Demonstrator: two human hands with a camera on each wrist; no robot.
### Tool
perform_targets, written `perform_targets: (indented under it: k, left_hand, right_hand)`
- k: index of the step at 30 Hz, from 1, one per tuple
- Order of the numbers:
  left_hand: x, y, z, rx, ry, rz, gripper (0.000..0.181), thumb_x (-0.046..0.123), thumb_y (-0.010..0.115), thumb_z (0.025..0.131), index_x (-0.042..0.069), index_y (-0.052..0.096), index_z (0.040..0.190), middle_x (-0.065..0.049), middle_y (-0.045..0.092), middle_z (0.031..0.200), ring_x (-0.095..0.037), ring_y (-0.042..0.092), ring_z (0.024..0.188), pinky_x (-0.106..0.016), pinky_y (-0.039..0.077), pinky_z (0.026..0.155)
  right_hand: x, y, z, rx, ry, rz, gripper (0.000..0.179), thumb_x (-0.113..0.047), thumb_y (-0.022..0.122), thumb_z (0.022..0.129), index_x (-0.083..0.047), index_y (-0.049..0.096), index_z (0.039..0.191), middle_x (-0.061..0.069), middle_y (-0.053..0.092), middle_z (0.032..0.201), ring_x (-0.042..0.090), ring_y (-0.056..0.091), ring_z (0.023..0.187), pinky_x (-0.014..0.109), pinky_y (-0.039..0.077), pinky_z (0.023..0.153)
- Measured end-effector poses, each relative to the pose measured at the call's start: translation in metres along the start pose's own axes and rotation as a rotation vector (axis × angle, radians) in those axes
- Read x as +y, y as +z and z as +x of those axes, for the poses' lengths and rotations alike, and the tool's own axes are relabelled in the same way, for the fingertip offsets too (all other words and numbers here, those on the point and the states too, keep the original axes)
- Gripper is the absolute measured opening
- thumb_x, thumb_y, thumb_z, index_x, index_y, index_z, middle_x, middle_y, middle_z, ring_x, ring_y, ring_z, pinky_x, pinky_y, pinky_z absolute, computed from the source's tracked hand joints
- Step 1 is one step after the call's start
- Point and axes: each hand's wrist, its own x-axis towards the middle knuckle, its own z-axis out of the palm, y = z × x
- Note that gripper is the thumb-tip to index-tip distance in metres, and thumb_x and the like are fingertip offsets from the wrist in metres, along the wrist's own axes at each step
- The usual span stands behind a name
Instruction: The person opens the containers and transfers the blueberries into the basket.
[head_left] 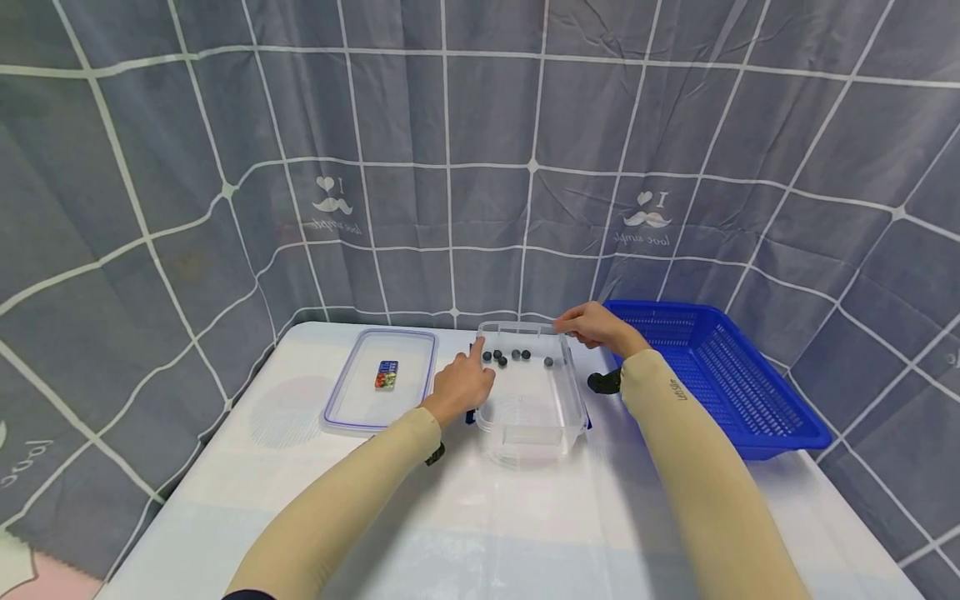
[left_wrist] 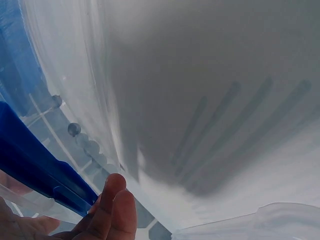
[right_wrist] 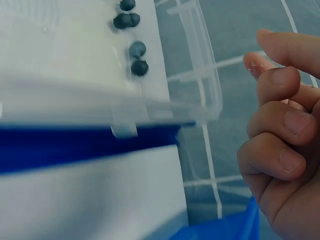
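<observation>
A clear plastic container (head_left: pixel 525 408) with blue latches stands on the table between both hands. Several blueberries (head_left: pixel 515 355) sit near its far end. My left hand (head_left: pixel 461 385) grips the container's left side near the far corner, index finger stretched along the rim. In the left wrist view, its fingertips (left_wrist: pixel 116 184) show beside a blue latch (left_wrist: pixel 42 165). My right hand (head_left: pixel 596 323) hovers by the far right corner, fingers loosely curled. In the right wrist view, that hand (right_wrist: pixel 282 125) stands apart from the container's rim (right_wrist: pixel 216 95), and nothing shows between thumb and index finger.
A clear lid (head_left: pixel 345 421) with a blue seal lies left of the container, with a fruit-picture label (head_left: pixel 386 375) on it. A blue plastic basket (head_left: pixel 772 433) stands at the right. Behind the white table (head_left: pixel 480 533) hangs a grey grid-patterned curtain (head_left: pixel 487 208).
</observation>
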Motion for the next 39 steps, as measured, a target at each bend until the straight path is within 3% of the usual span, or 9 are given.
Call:
perform_targets:
  k: [7,12,18,21,28,31,34,39]
  left_hand:
    - [0.0,0.0,0.0,-0.001,-0.005,0.001,0.064,0.033,0.042,0.102,0.021,0.022,0.162,-0.023,0.056,0.137,-0.036,0.067,0.092,-0.052,0.053,0.079]
    - [0.0,0.001,0.0,0.005,-0.013,0.002,0.064,0.033,0.043,0.102,0.021,0.023,0.161,-0.023,0.056,0.137,-0.038,0.067,0.096,-0.053,0.053,0.082]
    - [0.0,0.001,0.001,0.01,-0.003,-0.002,0.064,0.032,0.044,0.101,0.02,0.023,0.161,-0.023,0.057,0.136,-0.038,0.067,0.099,-0.053,0.053,0.082]
    - [0.0,0.001,0.0,0.01,-0.002,-0.003,0.064,0.031,0.044,0.102,0.021,0.024,0.161,-0.023,0.058,0.136,-0.037,0.068,0.097,-0.053,0.053,0.08]
    - [0.0,-0.001,0.0,0.015,-0.003,-0.003,0.065,0.032,0.043,0.101,0.021,0.023,0.161,-0.023,0.057,0.136,-0.036,0.067,0.094,-0.052,0.053,0.079]
    - [0.0,-0.001,-0.001,0.012,-0.006,-0.007,0.065,0.032,0.043,0.101,0.021,0.023,0.161,-0.023,0.057,0.137,-0.037,0.067,0.095,-0.053,0.053,0.08]
    - [0.0,-0.001,-0.002,0.006,-0.009,-0.005,0.064,0.033,0.043,0.102,0.021,0.023,0.162,-0.023,0.056,0.138,-0.037,0.067,0.096,-0.052,0.052,0.081]
    - [0.0,0.0,-0.002,0.01,-0.007,-0.003,0.064,0.033,0.044,0.102,0.022,0.023,0.161,-0.023,0.056,0.137,-0.038,0.067,0.095,-0.053,0.053,0.08]
  right_hand:
    - [-0.009,0.025,0.014,0.004,0.019,-0.032,0.032,-0.024,0.066,0.097,-0.001,0.069,0.12,-0.001,0.047,0.067,0.011,0.033,0.052,0.026,0.031,0.052]
    - [-0.014,0.043,0.02,0.005,0.05,-0.061,0.034,-0.024,0.067,0.097,0.0,0.069,0.12,0.002,0.057,0.072,0.009,0.037,0.051,0.024,0.034,0.052]
    - [-0.018,0.057,0.024,0.01,0.135,-0.08,0.038,-0.022,0.065,0.097,0.011,0.066,0.115,0.002,0.063,0.062,0.007,0.039,0.045,0.021,0.036,0.05]
    - [-0.019,0.063,0.024,0.027,0.16,-0.113,0.032,-0.021,0.063,0.097,0.01,0.068,0.101,0.003,0.065,0.06,0.007,0.041,0.043,0.021,0.038,0.048]
    - [-0.022,0.076,0.026,0.124,0.183,-0.205,0.024,-0.016,0.063,0.093,-0.006,0.061,0.072,0.004,0.06,0.056,0.009,0.042,0.043,0.023,0.039,0.048]
    - [-0.022,0.082,0.03,0.168,0.213,-0.283,0.023,-0.016,0.06,0.091,-0.006,0.059,0.07,0.003,0.056,0.054,0.01,0.042,0.043,0.023,0.038,0.046]
    - [-0.021,0.089,0.033,0.182,0.253,-0.346,0.023,-0.015,0.055,0.093,0.0,0.067,0.08,0.003,0.051,0.053,0.01,0.038,0.041,0.024,0.035,0.044]
    - [-0.023,0.097,0.034,0.207,0.268,-0.433,0.029,-0.012,0.053,0.094,-0.007,0.056,0.066,0.002,0.047,0.052,0.011,0.038,0.039,0.025,0.033,0.043]
